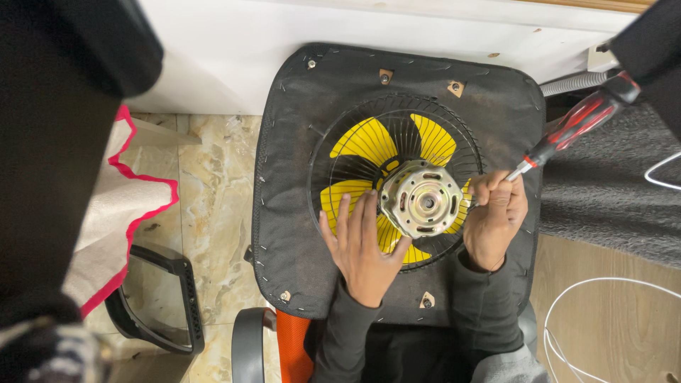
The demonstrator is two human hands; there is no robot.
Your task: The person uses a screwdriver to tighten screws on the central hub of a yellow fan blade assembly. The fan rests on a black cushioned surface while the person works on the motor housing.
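Metal motor housing [423, 199], round and silvery, sits at the centre of a black wire fan guard [333, 145] with yellow blades [365, 140] beneath, all lying flat on the underside of an upturned black chair seat [291, 142], which serves as a bench. Left hand [362, 245] lies open and flat on the guard beside the motor, apparently steadying it. Right hand [496, 216] is closed around a red-and-black screwdriver [574, 128], tip angled toward the motor's edge. Marble-patterned floor tiles [213, 184] lie to the left

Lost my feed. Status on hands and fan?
Left hand flat on fan grille beside motor. Right hand grips screwdriver. Nothing obstructing.
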